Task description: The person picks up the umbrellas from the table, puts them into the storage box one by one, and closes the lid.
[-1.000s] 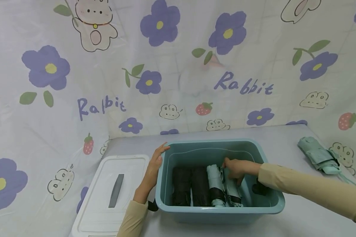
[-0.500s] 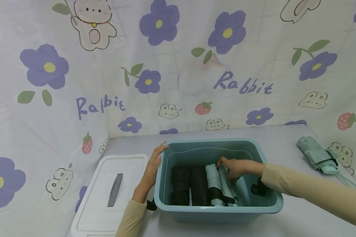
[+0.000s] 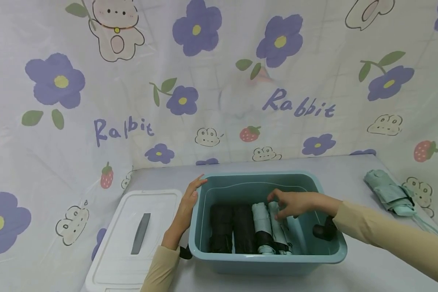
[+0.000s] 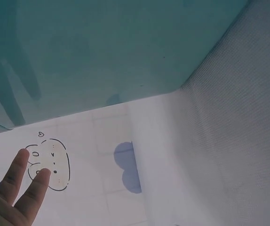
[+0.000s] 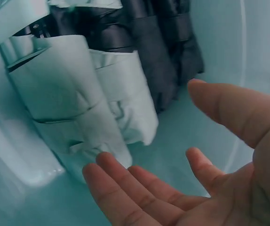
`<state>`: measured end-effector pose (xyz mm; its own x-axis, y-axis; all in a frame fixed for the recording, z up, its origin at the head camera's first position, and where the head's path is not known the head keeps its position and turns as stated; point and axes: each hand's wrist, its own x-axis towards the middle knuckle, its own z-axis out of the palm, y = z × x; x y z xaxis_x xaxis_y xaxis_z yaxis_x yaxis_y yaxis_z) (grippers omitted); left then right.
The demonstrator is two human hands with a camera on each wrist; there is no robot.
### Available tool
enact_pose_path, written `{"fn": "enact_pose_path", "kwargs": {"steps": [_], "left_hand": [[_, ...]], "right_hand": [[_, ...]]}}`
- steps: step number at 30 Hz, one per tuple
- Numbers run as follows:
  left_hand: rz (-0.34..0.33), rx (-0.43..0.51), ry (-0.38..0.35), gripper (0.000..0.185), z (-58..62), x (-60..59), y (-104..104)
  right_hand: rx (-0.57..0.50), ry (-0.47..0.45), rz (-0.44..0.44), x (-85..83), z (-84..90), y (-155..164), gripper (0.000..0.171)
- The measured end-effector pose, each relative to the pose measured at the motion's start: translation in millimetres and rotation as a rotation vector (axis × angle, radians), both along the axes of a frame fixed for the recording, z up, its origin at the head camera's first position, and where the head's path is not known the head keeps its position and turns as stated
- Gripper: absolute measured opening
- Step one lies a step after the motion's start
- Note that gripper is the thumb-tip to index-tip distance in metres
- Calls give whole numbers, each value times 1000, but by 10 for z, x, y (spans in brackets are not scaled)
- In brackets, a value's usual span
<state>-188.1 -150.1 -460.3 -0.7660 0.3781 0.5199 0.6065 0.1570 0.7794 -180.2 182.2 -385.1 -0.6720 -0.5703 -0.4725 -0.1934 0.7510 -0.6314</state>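
Scene: a person in beige sleeves works at a table (image 3: 350, 174) draped in a cloth printed with purple flowers, strawberries and the word "Rabbit".
Bin: a teal plastic bin (image 3: 266, 259) sits at the near middle of the table, open at the top.
Contents: four folded umbrellas lie side by side on the bin's floor, two black umbrellas (image 3: 231, 227) on the left and two pale green umbrellas (image 3: 268, 221) to their right, the pairs touching.
Right hand: the right hand (image 3: 293, 202) hovers inside the bin just above the pale green umbrellas; in the right wrist view its fingers (image 5: 139, 188) are spread and relaxed, palm open, gripping nothing, clear of the fabric.
Left hand: the left hand (image 3: 187, 207) rests flat against the outside of the bin's left wall, fingertips reaching the rim's far corner; its fingers (image 4: 24, 176) are straight, holding nothing.
Lid: a white lid (image 3: 131, 239) with a grey handle lies flat just left of the bin.
Spare umbrella: a fifth, pale green folded umbrella (image 3: 388, 192) lies on the table's right edge, well apart from the bin.
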Motion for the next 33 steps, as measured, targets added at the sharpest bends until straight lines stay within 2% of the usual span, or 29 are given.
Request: {"fn": "enact_pose_path", "kwargs": {"steps": [3, 10, 14, 20, 26, 33], "left_hand": [[11, -5, 2, 40, 29, 20, 12], [4, -3, 2, 41, -21, 14, 15], [0, 5, -7, 41, -44, 8, 7], [2, 10, -14, 42, -36, -2, 7], [11, 5, -30, 42, -29, 14, 12], [7, 13, -40, 42, -18, 21, 13]], "right_hand": [[-18, 8, 12, 30, 69, 15, 54], [-42, 64, 33, 95, 207, 122, 55], [-61, 108, 37, 89, 271, 201, 48], [-127, 107, 24, 98, 359, 296, 40], [-190, 128, 25, 149, 372, 395, 37], [-235, 237, 46, 186, 385, 576, 34]]}}
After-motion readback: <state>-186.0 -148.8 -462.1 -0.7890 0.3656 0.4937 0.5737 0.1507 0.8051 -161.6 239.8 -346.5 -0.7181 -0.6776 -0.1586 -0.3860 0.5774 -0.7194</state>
